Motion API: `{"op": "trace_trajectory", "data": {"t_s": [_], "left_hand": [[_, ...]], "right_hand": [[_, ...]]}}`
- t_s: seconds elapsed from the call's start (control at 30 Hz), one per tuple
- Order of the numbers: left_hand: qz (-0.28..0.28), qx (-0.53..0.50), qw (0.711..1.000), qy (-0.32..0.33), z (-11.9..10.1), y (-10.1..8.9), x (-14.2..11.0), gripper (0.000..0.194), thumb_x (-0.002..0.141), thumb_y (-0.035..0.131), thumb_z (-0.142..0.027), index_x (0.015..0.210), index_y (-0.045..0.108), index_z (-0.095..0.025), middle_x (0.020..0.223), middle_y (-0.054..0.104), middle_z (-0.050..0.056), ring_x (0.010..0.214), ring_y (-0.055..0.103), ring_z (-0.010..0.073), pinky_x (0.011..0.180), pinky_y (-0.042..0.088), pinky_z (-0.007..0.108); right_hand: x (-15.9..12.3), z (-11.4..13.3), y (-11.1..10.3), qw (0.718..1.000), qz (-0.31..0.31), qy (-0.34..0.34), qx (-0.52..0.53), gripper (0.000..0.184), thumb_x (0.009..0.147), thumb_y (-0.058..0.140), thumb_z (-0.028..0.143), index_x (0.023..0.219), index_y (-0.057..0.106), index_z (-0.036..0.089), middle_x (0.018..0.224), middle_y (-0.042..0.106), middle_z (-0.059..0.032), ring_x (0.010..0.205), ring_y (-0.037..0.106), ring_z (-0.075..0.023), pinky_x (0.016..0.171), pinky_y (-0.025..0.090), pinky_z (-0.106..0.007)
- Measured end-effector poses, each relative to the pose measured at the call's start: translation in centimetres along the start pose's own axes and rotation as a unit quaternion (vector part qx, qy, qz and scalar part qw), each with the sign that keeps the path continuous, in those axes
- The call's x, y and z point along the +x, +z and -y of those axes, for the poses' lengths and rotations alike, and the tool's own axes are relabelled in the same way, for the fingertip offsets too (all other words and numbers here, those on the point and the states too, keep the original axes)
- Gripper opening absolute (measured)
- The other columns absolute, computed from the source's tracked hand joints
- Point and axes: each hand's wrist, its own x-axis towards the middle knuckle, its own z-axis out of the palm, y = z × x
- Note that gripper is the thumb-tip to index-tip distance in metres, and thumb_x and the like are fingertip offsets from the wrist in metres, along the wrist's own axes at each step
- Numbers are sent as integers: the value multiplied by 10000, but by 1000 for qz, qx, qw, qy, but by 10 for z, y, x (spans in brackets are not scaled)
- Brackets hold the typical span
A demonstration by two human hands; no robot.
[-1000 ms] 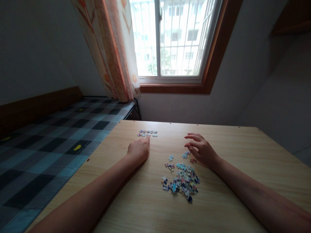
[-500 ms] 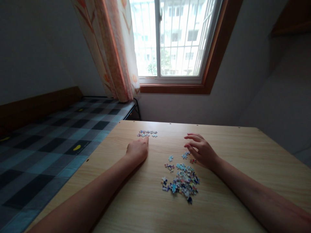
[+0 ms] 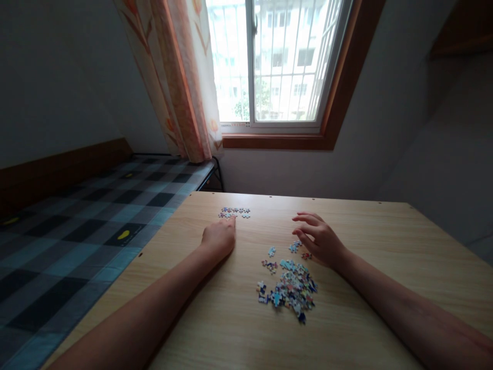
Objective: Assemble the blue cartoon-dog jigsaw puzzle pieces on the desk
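Observation:
Two short rows of joined puzzle pieces (image 3: 234, 210) lie toward the far left of the table. My left hand (image 3: 219, 239) is just in front of them, its index fingertip at the lower row and its other fingers curled under. Whether those fingers hold anything is hidden. My right hand (image 3: 319, 239) is open, fingers apart and empty, beside a few loose bluish pieces (image 3: 295, 246) and a reddish piece (image 3: 306, 256). Nearer to me is a heap of mixed puzzle pieces (image 3: 296, 289). A light blue piece (image 3: 271, 252) and a purplish cluster (image 3: 269, 265) lie between the heap and the rows.
The light wooden table (image 3: 385, 241) reaches toward a wall below a barred window (image 3: 285, 67). On the left stands a bed with a checked sheet (image 3: 96, 226), close along the table's edge. A flowered curtain (image 3: 181, 77) hangs over the bed's far end.
Both hands stay in nearly the same place and pose. The view has shifted very slightly; no piece has visibly moved.

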Motion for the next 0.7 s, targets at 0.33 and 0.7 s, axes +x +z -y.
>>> {"op": "trace_trajectory", "data": {"t_s": [0.33,0.7], "left_hand": [[-17,-8,1000,12,-3,2,-2,478,1035,255,-325,1413,512,-188,1197,695,166,970,697,264,775,525,356],[-48,-44,995,72,-16,-3,0,428,1005,371,-430,1332,563,-230,1178,698,102,984,674,255,748,488,327]], "right_hand": [[1,0,0,1000,-2,2,4,189,957,552,201,878,724,209,1129,693,-106,1193,571,-280,988,502,-508],[2,0,5,1000,2,17,14,172,956,565,207,883,721,220,1134,696,-97,1187,571,-278,994,499,-508]]}}
